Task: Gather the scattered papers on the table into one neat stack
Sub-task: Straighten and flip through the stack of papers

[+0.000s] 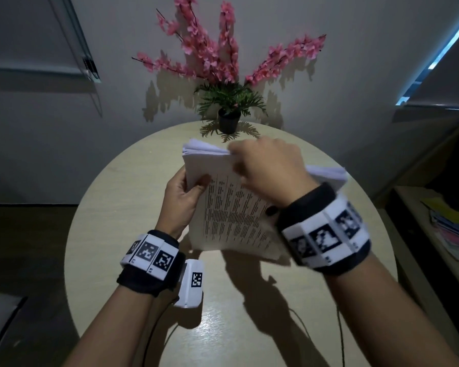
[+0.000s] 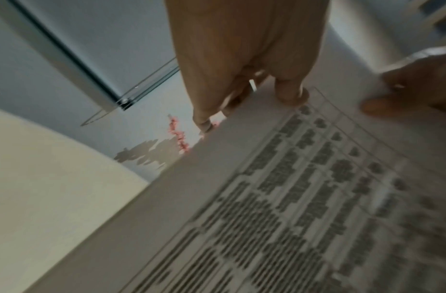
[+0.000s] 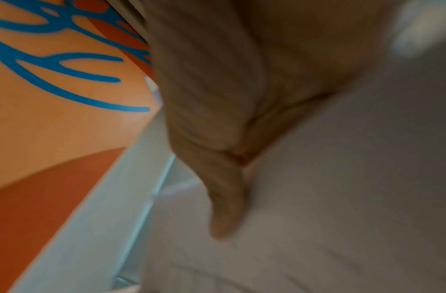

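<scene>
Looking from the head camera, the papers (image 1: 231, 207) seem mostly gathered, held above the round tabletop (image 1: 112, 207); the left hand (image 1: 182, 197) pinches one side, the right hand (image 1: 270, 168) grips the fanned top edge. Left wrist: fingers (image 2: 290, 93) clamped on the printed sheet. Right wrist: blurry, fingers curled against paper. Squaring up remains.

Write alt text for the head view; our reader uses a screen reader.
Two hands hold a stack of printed papers above a round table: the left hand grips its left edge, the right hand its top. A potted pink-flowered plant stands behind.
</scene>
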Motion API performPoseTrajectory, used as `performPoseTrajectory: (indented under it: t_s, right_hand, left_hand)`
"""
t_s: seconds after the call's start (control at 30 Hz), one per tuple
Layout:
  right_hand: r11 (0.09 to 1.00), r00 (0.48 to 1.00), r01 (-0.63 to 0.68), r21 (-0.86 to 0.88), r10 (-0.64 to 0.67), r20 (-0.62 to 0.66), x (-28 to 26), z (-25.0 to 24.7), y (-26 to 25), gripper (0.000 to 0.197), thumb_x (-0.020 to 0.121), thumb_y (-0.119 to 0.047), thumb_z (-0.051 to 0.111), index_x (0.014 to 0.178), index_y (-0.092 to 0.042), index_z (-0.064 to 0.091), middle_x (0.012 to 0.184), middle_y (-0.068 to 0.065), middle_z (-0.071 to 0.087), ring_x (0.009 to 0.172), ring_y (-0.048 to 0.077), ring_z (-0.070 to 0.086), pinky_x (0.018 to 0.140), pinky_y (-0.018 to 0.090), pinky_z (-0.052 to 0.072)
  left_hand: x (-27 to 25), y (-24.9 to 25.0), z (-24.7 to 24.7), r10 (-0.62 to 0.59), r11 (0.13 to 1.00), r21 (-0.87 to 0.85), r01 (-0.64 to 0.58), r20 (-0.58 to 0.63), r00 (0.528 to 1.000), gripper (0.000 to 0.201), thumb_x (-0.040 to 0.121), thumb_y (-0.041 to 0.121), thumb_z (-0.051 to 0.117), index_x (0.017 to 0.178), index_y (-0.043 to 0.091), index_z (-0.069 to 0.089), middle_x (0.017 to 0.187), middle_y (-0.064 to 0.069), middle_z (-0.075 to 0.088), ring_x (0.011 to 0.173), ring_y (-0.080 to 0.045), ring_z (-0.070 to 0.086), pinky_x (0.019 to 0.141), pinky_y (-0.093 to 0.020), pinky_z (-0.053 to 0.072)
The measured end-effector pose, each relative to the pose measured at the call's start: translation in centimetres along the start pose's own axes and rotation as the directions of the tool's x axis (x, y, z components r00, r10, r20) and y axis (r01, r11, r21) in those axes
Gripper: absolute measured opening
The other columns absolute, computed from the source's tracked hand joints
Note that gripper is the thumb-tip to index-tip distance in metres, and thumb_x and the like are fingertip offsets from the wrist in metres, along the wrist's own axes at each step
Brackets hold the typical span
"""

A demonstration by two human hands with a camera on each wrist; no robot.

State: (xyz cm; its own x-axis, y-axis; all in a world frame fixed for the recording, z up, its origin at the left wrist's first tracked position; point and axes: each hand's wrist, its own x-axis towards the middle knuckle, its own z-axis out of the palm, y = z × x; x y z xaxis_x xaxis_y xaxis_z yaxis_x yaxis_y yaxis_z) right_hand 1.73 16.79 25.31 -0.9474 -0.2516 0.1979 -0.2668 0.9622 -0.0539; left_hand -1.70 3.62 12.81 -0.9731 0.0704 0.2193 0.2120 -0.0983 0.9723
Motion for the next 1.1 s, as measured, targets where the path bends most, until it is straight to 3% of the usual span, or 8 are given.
performPoseTrajectory:
  t_s: [0.17, 0.27, 0.43, 0.53, 0.73, 0.8, 0.93, 1.1]
  right_hand:
    - [0.941, 0.982, -0.103, 0.322, 0.147, -0.115, -0.8, -0.2, 6.0, 0.014, 0.079, -0.019, 0.059, 0.084, -0.014, 0.071, 0.069, -0.001, 0.068, 0.072, 0.013, 0.060, 0.065, 0.030, 0.047]
    - [0.782, 0.949, -0.141, 0.607, 0.282, -0.143, -2.3, -0.2, 10.2, 0.018, 0.075, -0.023, 0.062, 0.077, -0.008, 0.071, 0.052, -0.022, 0.052, 0.052, -0.009, 0.043, 0.053, 0.016, 0.036]
    - [0.528, 0.897, -0.128, 0.839, 0.423, -0.129, -4.8, 2.7, 13.6, 0.043, 0.084, 0.006, 0.058, 0.061, -0.030, 0.065, 0.046, -0.032, 0.057, 0.047, -0.016, 0.047, 0.050, 0.001, 0.036]
    - [0.425, 0.841, -0.131, 0.896, 0.526, -0.127, -5.8, 5.8, 13.6, 0.052, 0.085, 0.007, 0.056, 0.055, -0.034, 0.069, 0.047, -0.025, 0.059, 0.046, -0.010, 0.047, 0.048, 0.005, 0.037]
    - [0.199, 0.757, -0.113, 0.974, 0.652, -0.046, -8.0, 10.0, 12.2, 0.018, 0.073, -0.043, 0.071, 0.068, -0.026, 0.067, 0.061, -0.022, 0.064, 0.062, -0.006, 0.050, 0.059, 0.011, 0.044]
    - [0.187, 0.741, -0.198, 0.962, 0.671, 0.022, -8.8, 11.6, 11.4, 0.047, 0.060, -0.059, 0.074, 0.078, -0.016, 0.066, 0.062, -0.022, 0.066, 0.064, -0.004, 0.054, 0.059, 0.013, 0.046]
    - [0.001, 0.755, -0.232, 0.973, 0.630, 0.180, -9.2, 12.5, 9.0, 0.014, 0.085, 0.007, 0.056, 0.095, -0.002, 0.060, 0.055, -0.019, 0.069, 0.053, -0.009, 0.063, 0.047, 0.008, 0.047]
    - [0.026, 0.684, -0.207, 0.978, 0.718, 0.125, -8.4, 12.4, 10.4, 0.023, 0.082, 0.010, 0.058, 0.084, -0.012, 0.064, 0.061, -0.021, 0.070, 0.061, -0.010, 0.063, 0.056, 0.007, 0.048]
  left_hand:
    - [-0.3, -4.6, -2.1, -0.171, 0.959, 0.245, 0.143, 0.096, 0.981, 0.022, 0.090, 0.032, 0.052, 0.083, 0.011, 0.053, 0.082, -0.003, 0.059, 0.077, -0.009, 0.055, 0.072, -0.028, 0.043]
    - [-0.3, -6.9, -5.1, -0.259, 0.901, 0.355, 0.249, -0.021, 0.966, 0.024, 0.095, 0.024, 0.046, 0.074, 0.015, 0.051, 0.078, -0.010, 0.055, 0.076, -0.016, 0.051, 0.068, -0.031, 0.037]
    - [0.2, -5.2, -5.8, -0.387, 0.908, -0.164, 0.386, 0.023, 0.922, 0.028, 0.098, 0.023, 0.035, 0.100, 0.015, 0.062, 0.087, 0.006, 0.075, 0.087, -0.012, 0.070, 0.069, -0.021, 0.055]
    - [0.7, -4.2, -4.6, -0.289, 0.956, -0.069, 0.285, -0.060, 0.955, 0.023, 0.096, 0.016, 0.044, 0.116, 0.015, 0.056, 0.105, 0.003, 0.071, 0.094, -0.015, 0.069, 0.082, -0.033, 0.055]
    - [1.6, -2.9, -4.0, -0.055, 0.989, 0.118, 0.092, -0.287, 0.956, 0.012, 0.090, 0.006, 0.054, 0.102, 0.005, 0.056, 0.091, 0.003, 0.064, 0.076, 0.003, 0.063, 0.073, -0.027, 0.049]
    - [0.9, -3.5, -3.5, -0.146, 0.986, 0.031, 0.161, -0.283, 0.948, 0.020, 0.088, 0.003, 0.058, 0.106, 0.008, 0.055, 0.091, 0.005, 0.063, 0.070, 0.007, 0.063, 0.064, -0.023, 0.052]
    - [0.0, -5.6, -2.5, -0.248, 0.964, 0.032, 0.262, -0.230, 0.941, 0.024, 0.086, 0.000, 0.059, 0.104, 0.015, 0.057, 0.092, 0.004, 0.064, 0.083, -0.011, 0.062, 0.071, -0.024, 0.052]
    - [1.6, -5.0, -3.9, -0.208, 0.973, 0.054, 0.224, -0.208, 0.956, 0.024, 0.085, 0.002, 0.060, 0.104, 0.016, 0.055, 0.092, 0.008, 0.063, 0.073, 0.011, 0.063, 0.063, -0.009, 0.050]
